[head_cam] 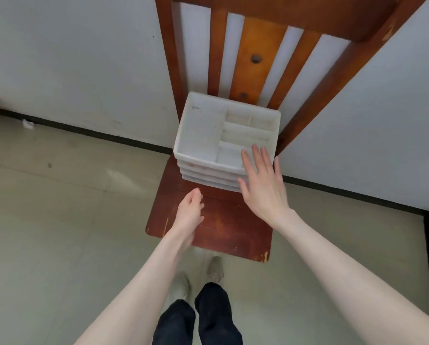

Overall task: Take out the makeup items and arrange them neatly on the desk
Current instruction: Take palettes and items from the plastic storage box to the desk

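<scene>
- Nearest you, at the bottom centre of the frame, stand two dark trouser legs and two pale shoes (216, 270) on the tiled floor (59, 195).
- Next, your two bare arms reach up the frame toward the wooden chair (233, 227) in the middle.
- Your left hand (191, 210) hovers over the front left of the seat, fingers loosely curled, holding nothing.
- Your right hand (260, 180) is spread wide, fingers straight, over the near right corner of the white organizer (208, 135); whether it touches the rim I cannot tell.
- That one organizer sits at the back of the seat, against the chair's slats, with several open compartments on top and what look like three shallow drawers stacked below.
- No makeup items show in the top compartments, and no desk is in view.
- I judge this the very start: you are about to take hold of the organizer.
- Your next move calls for one hand on each side of it, or for pulling a drawer open, since any items must lie inside.
- Farthest off, a white wall (71, 58) with a dark baseboard fills the upper frame.
</scene>
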